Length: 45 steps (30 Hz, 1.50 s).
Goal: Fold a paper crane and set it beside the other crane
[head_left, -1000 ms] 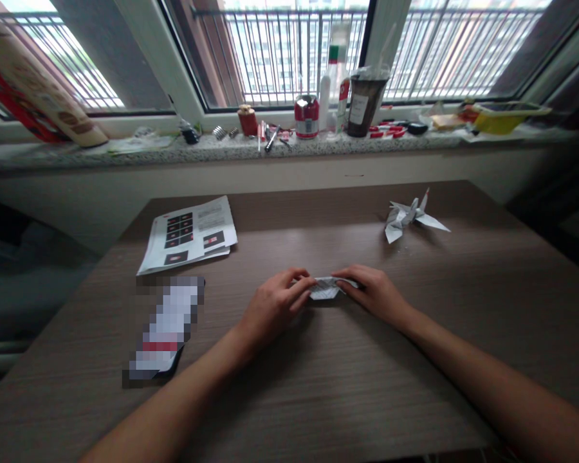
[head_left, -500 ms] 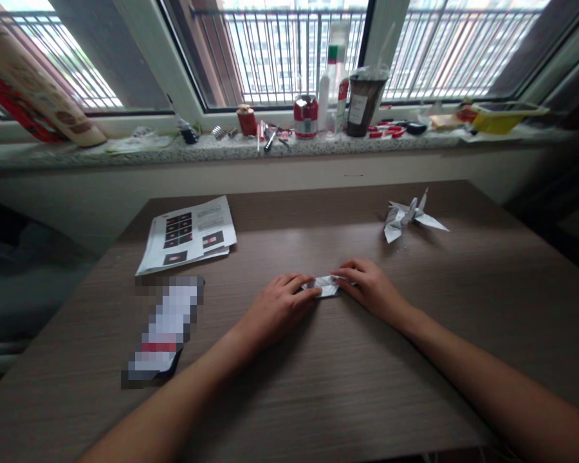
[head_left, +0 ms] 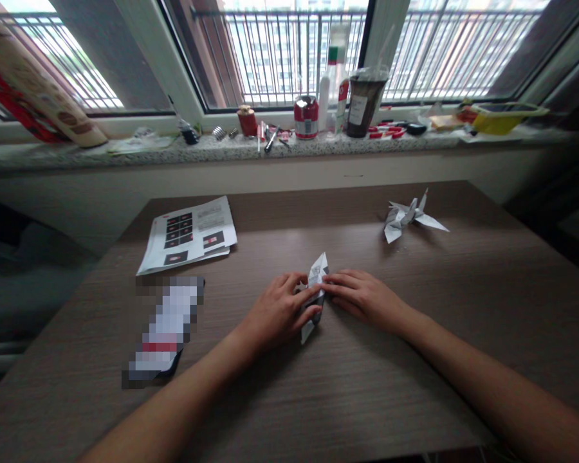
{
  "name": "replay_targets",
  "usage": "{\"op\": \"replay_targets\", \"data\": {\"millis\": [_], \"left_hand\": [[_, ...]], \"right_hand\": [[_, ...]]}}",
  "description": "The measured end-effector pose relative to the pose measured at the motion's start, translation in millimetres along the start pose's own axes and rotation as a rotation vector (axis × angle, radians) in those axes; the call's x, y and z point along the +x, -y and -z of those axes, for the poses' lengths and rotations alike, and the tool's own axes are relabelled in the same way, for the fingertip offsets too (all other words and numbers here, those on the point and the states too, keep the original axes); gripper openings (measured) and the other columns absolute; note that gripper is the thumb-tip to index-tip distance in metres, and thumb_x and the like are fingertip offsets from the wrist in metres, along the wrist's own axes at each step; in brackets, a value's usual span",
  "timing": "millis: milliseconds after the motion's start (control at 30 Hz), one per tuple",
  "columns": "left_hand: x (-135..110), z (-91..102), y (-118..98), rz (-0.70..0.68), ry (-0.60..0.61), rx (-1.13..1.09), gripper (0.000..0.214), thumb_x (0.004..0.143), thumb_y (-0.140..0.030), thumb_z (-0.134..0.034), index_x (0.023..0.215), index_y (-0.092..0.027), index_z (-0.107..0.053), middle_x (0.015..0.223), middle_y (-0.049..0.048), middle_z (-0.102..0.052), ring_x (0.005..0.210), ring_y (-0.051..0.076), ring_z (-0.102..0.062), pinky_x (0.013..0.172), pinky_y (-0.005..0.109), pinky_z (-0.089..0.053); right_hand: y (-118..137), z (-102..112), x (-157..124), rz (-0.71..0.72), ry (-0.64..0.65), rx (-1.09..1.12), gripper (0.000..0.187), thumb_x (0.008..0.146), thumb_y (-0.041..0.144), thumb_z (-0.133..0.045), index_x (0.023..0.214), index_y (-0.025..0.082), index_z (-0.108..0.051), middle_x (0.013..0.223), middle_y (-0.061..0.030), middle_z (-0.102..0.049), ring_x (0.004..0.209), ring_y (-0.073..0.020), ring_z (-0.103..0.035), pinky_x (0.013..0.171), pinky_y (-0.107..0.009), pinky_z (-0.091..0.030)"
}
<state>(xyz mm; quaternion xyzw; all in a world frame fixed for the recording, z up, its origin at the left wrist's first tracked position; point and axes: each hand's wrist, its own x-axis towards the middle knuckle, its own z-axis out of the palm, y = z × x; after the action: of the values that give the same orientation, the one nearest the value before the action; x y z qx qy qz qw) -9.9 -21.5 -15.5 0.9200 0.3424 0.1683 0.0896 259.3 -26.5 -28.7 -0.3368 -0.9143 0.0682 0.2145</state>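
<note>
A folded piece of printed paper (head_left: 318, 271) lies on the table between my two hands, its pointed ends aimed away from me and toward me. My left hand (head_left: 282, 307) grips it from the left, with the fingers over its middle and the thumb lower down, hiding part of the folds. From the right, my right hand (head_left: 359, 292) has its fingertips pressed together against the paper's edge, close to the left fingertips. Farther back on the right sits a finished origami crane (head_left: 406, 216), untouched.
Printed sheets (head_left: 197, 230) lie at the back left of the brown table (head_left: 367, 392). A phone (head_left: 166, 328), pixelated, is near my left forearm. Along the windowsill (head_left: 212, 148) stand a red can (head_left: 305, 117), a dark drink cup (head_left: 364, 106) and a yellow basket (head_left: 496, 119).
The folded paper has gone from a flat strip lying crosswise to a longer pointed shape standing lengthwise. Both hands have shifted slightly and stay at the paper.
</note>
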Motion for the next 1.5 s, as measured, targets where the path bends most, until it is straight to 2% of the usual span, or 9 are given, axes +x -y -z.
{"op": "replay_targets", "data": {"millis": [100, 233, 400, 700, 933, 1100, 1267, 1500], "left_hand": [[0, 1.3, 3, -0.028, 0.006, -0.026, 0.040, 0.106, -0.038, -0.058, 0.144, -0.028, -0.059, 0.140, 0.0118, -0.059, 0.125, 0.030, -0.056, 0.107, 0.053, -0.049], [2, 2.3, 6, -0.039, 0.017, -0.063, 0.032, 0.106, -0.030, -0.056, 0.137, -0.022, -0.063, 0.135, 0.0093, -0.066, 0.123, 0.027, -0.060, 0.108, 0.050, -0.048], [1, -1.6, 11, -0.055, 0.016, -0.062, 0.033, 0.103, -0.025, -0.061, 0.135, -0.022, -0.064, 0.134, 0.0089, -0.067, 0.121, 0.027, -0.061, 0.106, 0.049, -0.049], [1, -5.1, 14, -0.094, -0.018, -0.074, 0.030, 0.104, -0.023, -0.059, 0.133, -0.022, -0.066, 0.129, 0.0100, -0.069, 0.114, 0.026, -0.064, 0.101, 0.047, -0.053], [2, -3.3, 14, -0.103, -0.021, -0.041, 0.027, 0.101, -0.022, -0.062, 0.128, -0.023, -0.066, 0.127, 0.0087, -0.069, 0.113, 0.026, -0.065, 0.100, 0.046, -0.052], [3, -1.0, 12, -0.109, -0.023, 0.004, 0.022, 0.101, -0.028, -0.066, 0.123, -0.025, -0.067, 0.127, 0.0078, -0.069, 0.113, 0.027, -0.064, 0.100, 0.046, -0.051], [6, -2.8, 9, -0.126, -0.032, 0.081, 0.018, 0.103, -0.027, -0.062, 0.119, -0.022, -0.068, 0.124, 0.0089, -0.068, 0.111, 0.027, -0.064, 0.098, 0.045, -0.052], [6, -7.0, 8, -0.108, -0.060, 0.087, 0.010, 0.100, -0.021, -0.065, 0.109, -0.020, -0.070, 0.116, 0.0078, -0.071, 0.103, 0.026, -0.066, 0.091, 0.042, -0.054]], "right_hand": [[-4, 0, 0, -0.018, -0.003, 0.024, 0.040, 0.104, 0.024, -0.059, 0.143, 0.028, -0.062, 0.140, -0.0080, -0.068, 0.128, -0.0277, -0.063, 0.107, -0.052, -0.054], [-9, 0, -1, -0.018, 0.005, 0.035, 0.035, 0.105, 0.024, -0.057, 0.139, 0.025, -0.065, 0.143, -0.0069, -0.067, 0.131, -0.0268, -0.062, 0.109, -0.051, -0.053], [-10, 0, -1, -0.005, 0.005, 0.024, 0.034, 0.105, 0.023, -0.057, 0.138, 0.024, -0.065, 0.143, -0.0077, -0.067, 0.132, -0.0265, -0.061, 0.109, -0.051, -0.053], [-3, 3, 4, 0.105, -0.064, 0.015, 0.023, 0.104, 0.023, -0.059, 0.121, 0.019, -0.073, 0.121, -0.0111, -0.075, 0.112, -0.0248, -0.070, 0.096, -0.043, -0.060], [-2, -3, 1, -0.008, -0.071, 0.185, 0.019, 0.104, 0.024, -0.059, 0.115, 0.022, -0.075, 0.119, -0.0096, -0.076, 0.105, -0.0228, -0.073, 0.088, -0.039, -0.061], [-1, -8, 0, -0.098, -0.128, 0.317, 0.014, 0.101, 0.022, -0.063, 0.109, 0.024, -0.075, 0.116, -0.0077, -0.076, 0.106, -0.0211, -0.073, 0.091, -0.038, -0.060], [-1, -10, 1, -0.110, -0.136, 0.321, 0.013, 0.101, 0.022, -0.063, 0.109, 0.023, -0.074, 0.116, -0.0074, -0.076, 0.106, -0.0213, -0.072, 0.091, -0.038, -0.060], [3, -5, 2, -0.065, -0.051, 0.194, 0.016, 0.103, 0.022, -0.060, 0.115, 0.023, -0.072, 0.121, -0.0093, -0.074, 0.109, -0.0241, -0.070, 0.091, -0.041, -0.059]]}}
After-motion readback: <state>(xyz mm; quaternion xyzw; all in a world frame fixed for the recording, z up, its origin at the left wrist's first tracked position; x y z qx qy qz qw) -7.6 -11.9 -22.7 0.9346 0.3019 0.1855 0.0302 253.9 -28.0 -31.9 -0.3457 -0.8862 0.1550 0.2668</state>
